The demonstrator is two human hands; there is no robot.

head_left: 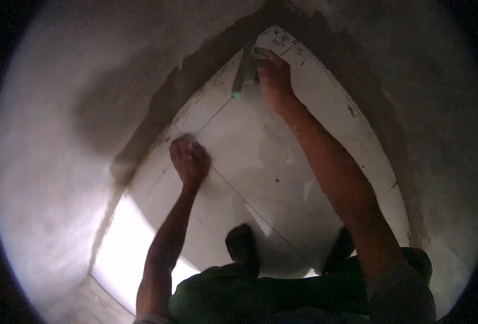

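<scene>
My right hand (pixel 275 81) reaches to the far corner, its fingers closed round the grip of a long, straight-edged grey trowel (pixel 242 73). The tool's near end touches a joint line between the pale floor tiles (pixel 277 146). Lower and to the left, my left hand (pixel 190 161) is down at the floor where joint lines meet, close to the left wall. Its fingers are curled and slightly blurred; a small pale spot shows at their tips, but what they hold, if anything, is hidden.
Grey plastered walls (pixel 55 97) rise on both sides and meet at the far corner. A dark, damp-looking band (pixel 166 100) runs along their base. My dark shoes (pixel 241 244) stand on the tiles nearby. Bright light falls on the floor at lower left, and dark specks mark the right edge.
</scene>
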